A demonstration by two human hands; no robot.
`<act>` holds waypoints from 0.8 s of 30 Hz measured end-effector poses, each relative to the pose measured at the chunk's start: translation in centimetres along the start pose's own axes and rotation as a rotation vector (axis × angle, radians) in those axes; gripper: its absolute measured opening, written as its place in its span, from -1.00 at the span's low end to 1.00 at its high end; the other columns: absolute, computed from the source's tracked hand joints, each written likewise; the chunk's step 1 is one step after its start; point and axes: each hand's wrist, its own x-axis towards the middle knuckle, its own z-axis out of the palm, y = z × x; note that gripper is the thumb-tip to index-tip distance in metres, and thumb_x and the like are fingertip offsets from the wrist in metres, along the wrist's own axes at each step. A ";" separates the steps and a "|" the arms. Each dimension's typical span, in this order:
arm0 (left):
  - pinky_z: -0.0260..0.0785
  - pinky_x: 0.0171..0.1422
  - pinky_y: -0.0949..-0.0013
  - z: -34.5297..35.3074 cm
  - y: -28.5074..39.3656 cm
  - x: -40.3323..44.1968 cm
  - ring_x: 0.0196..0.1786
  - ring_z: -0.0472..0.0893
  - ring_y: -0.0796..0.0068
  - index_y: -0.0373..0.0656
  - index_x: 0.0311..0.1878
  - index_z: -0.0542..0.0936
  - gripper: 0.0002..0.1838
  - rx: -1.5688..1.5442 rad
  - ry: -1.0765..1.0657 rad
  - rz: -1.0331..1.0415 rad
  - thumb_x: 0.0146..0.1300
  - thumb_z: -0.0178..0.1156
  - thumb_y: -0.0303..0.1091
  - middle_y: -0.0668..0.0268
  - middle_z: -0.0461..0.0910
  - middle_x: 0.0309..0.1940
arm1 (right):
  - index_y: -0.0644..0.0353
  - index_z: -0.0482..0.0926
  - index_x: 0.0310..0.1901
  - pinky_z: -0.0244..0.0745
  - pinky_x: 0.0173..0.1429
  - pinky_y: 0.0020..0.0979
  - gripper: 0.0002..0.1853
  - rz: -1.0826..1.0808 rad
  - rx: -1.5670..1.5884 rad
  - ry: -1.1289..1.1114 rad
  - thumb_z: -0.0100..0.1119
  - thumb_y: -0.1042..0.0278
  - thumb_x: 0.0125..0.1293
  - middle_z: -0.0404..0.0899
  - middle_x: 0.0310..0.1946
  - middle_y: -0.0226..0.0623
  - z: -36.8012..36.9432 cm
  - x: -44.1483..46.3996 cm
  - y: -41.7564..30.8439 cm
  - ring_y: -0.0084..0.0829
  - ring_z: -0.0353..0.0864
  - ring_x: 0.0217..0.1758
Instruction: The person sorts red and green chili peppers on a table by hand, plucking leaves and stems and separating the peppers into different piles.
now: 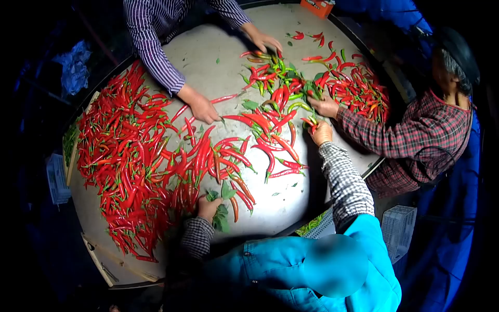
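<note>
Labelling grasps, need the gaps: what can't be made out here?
- Head view, left hand: grip on leaves, hidden by knuckles
- Head view, right hand: count of peppers, behind fingers
- Head view, pepper pile: lower layers, under upper ones
- Head view, orange box: rest, past top edge

Across the round tabletop (202, 49), a hand could pass at 12 o'clock between striped sleeves (150, 52), or at 5 o'clock. Heaped red chillies (125, 166) obstruct 9 o'clock, a plaid sleeve (387, 136) 3 o'clock, a checked sleeve (345, 182) 4 o'clock.

Black-and-white checked sleeves (349, 184) show with a bright turquoise garment (275, 262) bearing visible stitched seams.
</note>
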 end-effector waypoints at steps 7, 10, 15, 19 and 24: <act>0.39 -0.28 0.42 -0.8 -3.3 2.0 -0.40 0.56 0.50 -0.32 -0.31 0.59 -0.80 0.280 -0.038 0.037 -0.09 0.21 -0.56 0.33 0.59 -0.45 | 0.04 0.47 -0.09 0.37 0.04 -0.14 -0.61 0.086 -0.288 -0.169 0.25 0.17 0.01 0.39 -0.03 -0.12 2.2 0.7 -0.7 -0.03 0.40 -0.02; 0.40 -0.25 0.42 -1.1 -2.5 1.9 -0.37 0.56 0.49 -0.32 -0.27 0.57 -0.77 0.198 -0.025 -0.070 -0.09 0.22 -0.57 0.32 0.59 -0.41 | 0.11 0.45 -0.12 0.36 0.05 -0.16 -0.59 -0.008 -0.329 -0.130 0.28 0.21 -0.03 0.41 -0.03 -0.12 2.7 0.6 -0.1 -0.07 0.37 0.02; 0.40 -0.19 0.38 -1.3 -2.0 1.9 -0.31 0.55 0.44 -0.30 -0.21 0.55 -0.75 -0.039 -0.020 -0.032 -0.05 0.22 -0.56 0.32 0.57 -0.35 | 0.10 0.39 -0.11 0.42 -0.19 -0.18 -0.57 -0.126 -0.104 -0.216 0.27 0.33 -0.09 0.53 -0.34 -0.07 3.2 0.4 -0.4 0.01 0.51 -0.26; 0.39 -0.12 0.37 -1.9 -2.3 2.2 -0.25 0.55 0.42 -0.27 -0.18 0.54 -0.70 -0.033 -0.067 -0.089 -0.06 0.23 -0.56 0.31 0.57 -0.31 | 0.18 0.51 -0.18 0.45 -0.15 -0.32 -0.61 -0.174 0.089 -0.332 0.29 0.34 -0.13 0.56 -0.36 -0.08 2.7 0.4 -1.0 -0.10 0.57 -0.26; 0.39 -0.14 0.39 -1.8 -2.4 2.4 -0.27 0.56 0.44 -0.29 -0.19 0.55 -0.69 -0.018 -0.075 -0.059 -0.11 0.23 -0.58 0.32 0.57 -0.32 | 0.22 0.53 -0.19 0.45 -0.19 -0.39 -0.64 -0.211 0.287 -0.426 0.31 0.31 -0.06 0.58 -0.45 -0.15 1.2 2.3 -2.5 -0.24 0.59 -0.35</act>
